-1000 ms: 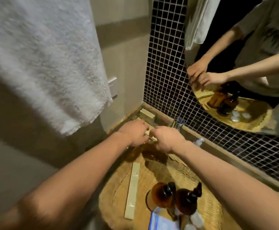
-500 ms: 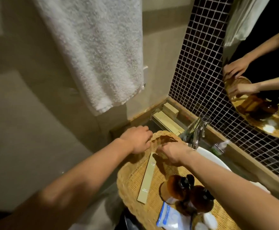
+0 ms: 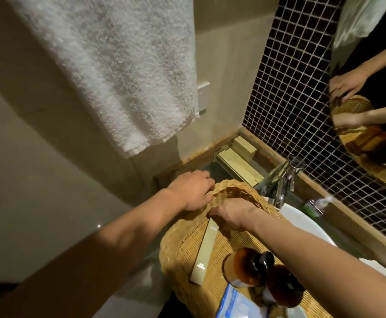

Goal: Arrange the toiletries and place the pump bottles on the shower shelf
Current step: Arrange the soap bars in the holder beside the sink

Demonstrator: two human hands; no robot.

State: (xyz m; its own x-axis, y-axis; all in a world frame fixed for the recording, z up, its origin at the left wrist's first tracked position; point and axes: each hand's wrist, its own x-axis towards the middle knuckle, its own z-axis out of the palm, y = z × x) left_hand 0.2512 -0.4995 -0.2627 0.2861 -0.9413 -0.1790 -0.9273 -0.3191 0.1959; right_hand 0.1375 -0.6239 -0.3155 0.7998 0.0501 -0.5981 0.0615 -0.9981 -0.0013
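Gripping the basket rim [image 3: 231, 184], left hand [image 3: 192, 191] — pump bottles [image 3: 249, 267] nearer the person.

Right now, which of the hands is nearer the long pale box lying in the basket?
Right. The right hand sits inside the wicker basket, at the far end of the long pale box. The left hand grips the basket rim, farther off to the left.

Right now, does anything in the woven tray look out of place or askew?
Only slightly: the long pale flat box lies diagonally across the woven wicker tray, its far end under the right hand. Nothing looks spilled or damaged.
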